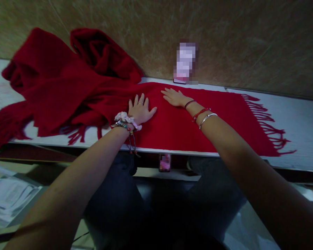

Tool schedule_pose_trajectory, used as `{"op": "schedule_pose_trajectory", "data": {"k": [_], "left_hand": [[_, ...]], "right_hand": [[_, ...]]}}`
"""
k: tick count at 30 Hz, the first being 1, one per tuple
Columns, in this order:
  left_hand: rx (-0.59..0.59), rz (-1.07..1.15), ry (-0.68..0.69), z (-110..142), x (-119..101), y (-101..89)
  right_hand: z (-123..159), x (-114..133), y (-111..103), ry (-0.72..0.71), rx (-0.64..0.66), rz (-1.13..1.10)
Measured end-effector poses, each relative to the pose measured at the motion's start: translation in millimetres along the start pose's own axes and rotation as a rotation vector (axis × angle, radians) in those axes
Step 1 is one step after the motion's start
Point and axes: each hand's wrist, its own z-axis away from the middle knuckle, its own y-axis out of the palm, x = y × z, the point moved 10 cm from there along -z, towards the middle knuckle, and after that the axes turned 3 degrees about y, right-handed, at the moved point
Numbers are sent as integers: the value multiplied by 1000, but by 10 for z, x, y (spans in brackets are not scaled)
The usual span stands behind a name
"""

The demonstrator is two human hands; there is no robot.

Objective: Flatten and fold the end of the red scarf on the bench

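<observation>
A red fringed scarf (182,128) lies across a narrow white table, its right half spread flat with the tassels at the right end. Toward the left the red cloth rises into a loose, crumpled heap, with more tassels hanging near the front edge. My left hand (141,110) rests palm down on the scarf near the middle, fingers spread. Farther right and nearer the back edge, my right hand (174,97) lies flat on the same cloth with its fingers stretched out. Neither hand grips the fabric.
Against the brown back panel (237,45) leans a phone-like object (185,62), blurred out. The white tabletop (302,121) shows at the right. Below the front edge are my legs and a small blurred item (165,162). Plastic-wrapped packages (10,198) lie at lower left.
</observation>
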Motion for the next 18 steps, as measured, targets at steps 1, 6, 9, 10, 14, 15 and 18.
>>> {"op": "schedule_pose_trajectory", "data": {"k": [1,6,9,10,14,15,18], "left_hand": [[15,0,6,-4,7,6],[145,2,-19,-40,114,57],[232,3,-49,-60,183,99],[256,-3,-55,-65,200,114],[294,-30,-68,-88,251,152],[286,-32,-65,-98,261,151],[265,-28,-51,-127,293,148]], "right_hand": [[-21,-6,-5,2,1,1],[-143,-79,-27,31,-27,-1],[-196,-38,-40,35,-61,-10],[-207,22,-39,10,-68,-11],[-211,329,15,-127,-35,-3],[-209,371,26,-138,-24,-2],[-215,384,22,-116,-21,0]]}}
